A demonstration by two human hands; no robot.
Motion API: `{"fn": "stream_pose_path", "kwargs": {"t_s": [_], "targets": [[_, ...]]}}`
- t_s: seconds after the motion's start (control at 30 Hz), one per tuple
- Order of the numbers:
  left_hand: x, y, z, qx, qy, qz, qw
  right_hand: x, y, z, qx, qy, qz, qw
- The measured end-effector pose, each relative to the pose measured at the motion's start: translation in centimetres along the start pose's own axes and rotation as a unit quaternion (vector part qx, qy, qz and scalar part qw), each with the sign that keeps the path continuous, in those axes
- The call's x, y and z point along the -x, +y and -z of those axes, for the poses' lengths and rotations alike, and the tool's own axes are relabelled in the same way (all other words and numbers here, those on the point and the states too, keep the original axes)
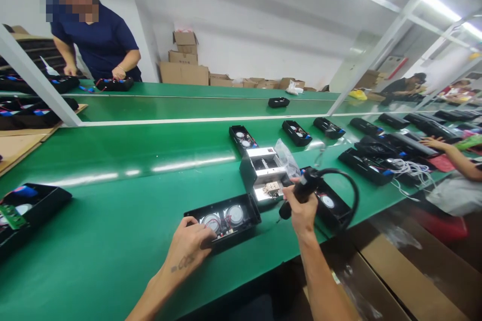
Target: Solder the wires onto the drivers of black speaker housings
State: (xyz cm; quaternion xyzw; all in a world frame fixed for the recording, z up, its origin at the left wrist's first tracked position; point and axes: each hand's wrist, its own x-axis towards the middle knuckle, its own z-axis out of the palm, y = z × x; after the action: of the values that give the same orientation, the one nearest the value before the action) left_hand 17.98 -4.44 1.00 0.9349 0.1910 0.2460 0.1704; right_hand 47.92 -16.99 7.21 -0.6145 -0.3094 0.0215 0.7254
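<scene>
An open black speaker case [244,233] with two round speakers and red wires lies on the green bench in front of me. Its left end is in the grip of my left hand [192,235], with the fingers curled over the edge. My right hand [304,210] is wrapped around a black electric screwdriver [309,183], which has a thick dark cable looping off to the right. The tool's tip points down and left, beside the case's right end and apart from it. Just behind the case stands a silver-and-black box [259,174] that looks like a screw feeder.
Another open speaker case [341,205] lies right of my right hand, partly hidden. One more case [33,210] is at the far left. Several cases line the green bench [113,235] toward the right, near white cables [412,173]. A co-worker [101,35] handles a case across the bench.
</scene>
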Motion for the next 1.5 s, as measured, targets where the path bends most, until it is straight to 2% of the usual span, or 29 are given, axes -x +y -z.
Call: {"fn": "stream_pose_path", "kwargs": {"t_s": [0.07,0.1,0.17,0.3,0.37,0.43,0.57,0.67,0.87,1.07,1.17,1.33,1.43,1.47,1.5], "targets": [[0.0,0.0,0.0,0.004,-0.005,0.001,1.0,0.2,1.2,-0.2,-0.024,-0.033,-0.06,0.997],[-0.1,0.0,0.0,0.006,-0.008,0.002,1.0,0.0,1.3,-0.3,-0.043,-0.035,-0.07,0.996],[0.0,-0.1,0.0,0.008,-0.008,0.004,1.0,-0.8,0.5,-0.7,-0.082,-0.011,-0.048,0.995],[0.0,-0.2,-0.1,0.003,-0.001,0.008,1.0,-3.2,-2.2,-1.8,-0.135,0.047,0.046,0.989],[0.0,-0.2,-0.2,0.001,0.005,0.006,1.0,-4.1,-2.6,-2.6,-0.128,0.044,0.064,0.989],[-0.1,-0.3,-0.1,-0.001,0.009,0.002,1.0,-4.5,-2.4,-3.3,-0.105,0.015,0.06,0.993],[-0.2,-0.2,0.0,-0.003,-0.001,0.008,1.0,-4.0,-2.2,-3.7,-0.065,-0.076,0.021,0.995],[-0.2,-0.1,0.0,0.0,-0.004,0.015,1.0,-2.9,-3.0,-3.3,-0.081,-0.106,-0.014,0.991],[-0.2,0.0,0.1,0.009,-0.001,0.011,1.0,-1.8,-4.9,-2.8,-0.181,-0.091,-0.06,0.977],[0.0,-0.1,-0.1,0.013,0.0,0.014,1.0,-1.0,-5.9,-3.1,-0.209,-0.091,-0.064,0.972],[-0.1,-0.1,-0.2,0.006,0.008,0.011,1.0,-1.7,-7.0,-3.2,-0.225,-0.066,-0.032,0.972],[-0.3,-0.2,-0.2,0.001,0.019,0.004,1.0,-5.6,-8.3,-3.9,-0.248,0.038,0.072,0.965],[-0.3,-0.1,0.0,-0.005,0.009,-0.001,1.0,-7.8,-7.0,-4.7,-0.242,0.132,0.172,0.946],[-0.3,-0.1,0.0,-0.006,0.007,-0.003,1.0,-8.3,-6.2,-4.8,-0.225,0.145,0.194,0.944],[-0.3,-0.1,0.1,-0.006,0.007,-0.003,1.0,-8.7,-5.5,-4.9,-0.194,0.132,0.197,0.952]]}}
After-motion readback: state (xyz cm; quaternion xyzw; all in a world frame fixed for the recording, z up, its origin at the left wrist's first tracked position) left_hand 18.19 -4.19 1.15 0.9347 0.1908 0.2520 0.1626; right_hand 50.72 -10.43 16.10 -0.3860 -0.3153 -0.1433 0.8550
